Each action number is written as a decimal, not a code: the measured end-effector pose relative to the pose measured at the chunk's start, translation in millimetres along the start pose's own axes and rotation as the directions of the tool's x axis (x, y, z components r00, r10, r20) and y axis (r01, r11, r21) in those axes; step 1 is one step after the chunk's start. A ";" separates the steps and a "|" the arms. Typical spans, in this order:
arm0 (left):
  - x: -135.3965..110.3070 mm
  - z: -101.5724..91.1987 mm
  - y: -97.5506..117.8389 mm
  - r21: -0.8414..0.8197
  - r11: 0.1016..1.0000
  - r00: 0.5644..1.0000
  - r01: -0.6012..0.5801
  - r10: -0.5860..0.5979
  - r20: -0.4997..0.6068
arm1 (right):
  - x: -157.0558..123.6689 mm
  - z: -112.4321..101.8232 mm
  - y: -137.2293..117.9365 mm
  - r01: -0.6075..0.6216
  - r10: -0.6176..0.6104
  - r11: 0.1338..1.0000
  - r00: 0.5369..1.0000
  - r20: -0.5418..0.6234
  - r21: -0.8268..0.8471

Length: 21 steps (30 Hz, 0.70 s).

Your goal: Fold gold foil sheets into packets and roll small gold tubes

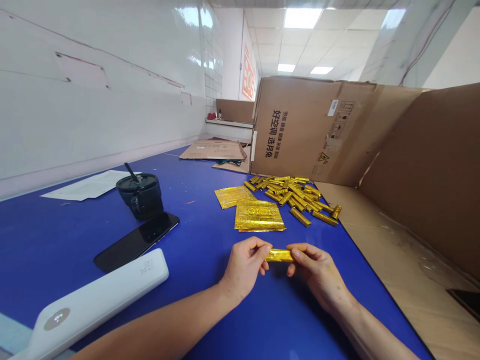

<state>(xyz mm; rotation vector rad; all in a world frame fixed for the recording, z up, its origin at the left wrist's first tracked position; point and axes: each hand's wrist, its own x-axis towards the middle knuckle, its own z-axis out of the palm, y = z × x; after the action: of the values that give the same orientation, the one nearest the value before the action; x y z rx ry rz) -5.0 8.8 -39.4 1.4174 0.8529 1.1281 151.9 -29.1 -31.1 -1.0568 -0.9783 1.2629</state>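
Between my two hands is a small gold foil stick, roughly level above the blue table. My left hand pinches its left end between thumb and fingers. At the other end, my right hand grips it the same way. Just beyond them lies a stack of flat gold foil sheets, with more gold sheets partly under it, further back. To the right of the stack, several similar gold sticks form a loose pile. My fingers cover both ends of the held stick.
On the left are a dark lidded cup with a straw, a black phone, a long white device and white paper. A large cardboard box borders the back and right. Flat cardboard lies at the far end.
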 end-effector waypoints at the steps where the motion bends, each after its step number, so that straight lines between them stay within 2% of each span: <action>1: 0.7 -0.6 0.2 0.001 1.000 1.000 -0.003 0.003 -0.009 | 0.7 -1.4 -0.8 -0.007 0.008 0.999 1.000 0.016 -0.032; 5: 3.2 -2.0 0.9 -0.002 1.000 0.999 -0.031 0.031 -0.034 | 3.6 -6.7 -4.1 -0.102 0.146 0.959 0.978 0.152 -0.266; 7: 4.0 -1.8 -1.1 -0.044 0.998 0.998 -0.047 0.045 -0.050 | 6.2 -10.4 -6.4 -0.109 0.169 0.923 0.976 0.136 -0.369; 10: 4.0 -0.3 -7.2 -0.075 0.995 0.997 -0.059 0.054 -0.060 | 15.4 -23.0 -12.3 -0.039 0.020 0.904 0.999 -0.048 -0.427; 11: 3.7 0.4 -9.4 -0.056 0.997 0.998 -0.049 0.046 -0.050 | 20.5 -29.6 -14.7 -0.016 -0.046 0.903 0.990 -0.133 -0.429; 12: 3.3 1.1 -11.4 -0.029 0.999 0.999 -0.034 0.033 -0.033 | 26.5 -37.1 -17.2 0.006 -0.120 0.905 0.962 -0.244 -0.424; 13: 2.9 1.9 -13.0 0.001 1.000 1.000 -0.019 0.019 -0.012 | 33.4 -45.3 -19.6 0.009 -0.153 0.905 0.940 -0.305 -0.424; 17: 2.1 3.8 -15.2 0.095 0.995 0.998 0.010 -0.016 0.060 | 64.8 -75.7 -24.8 -0.045 -0.168 0.905 0.876 -0.452 -0.423; 21: 2.4 3.4 -14.4 0.098 0.995 0.998 0.021 -0.027 0.058 | 90.8 -87.7 -23.7 -0.128 -0.127 0.899 0.838 -0.530 -0.418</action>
<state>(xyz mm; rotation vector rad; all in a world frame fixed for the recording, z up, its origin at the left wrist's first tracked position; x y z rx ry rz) 0.2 12.3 -53.0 1.5094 0.8905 1.0331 248.8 55.1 -30.0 -1.6620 -0.8191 0.6633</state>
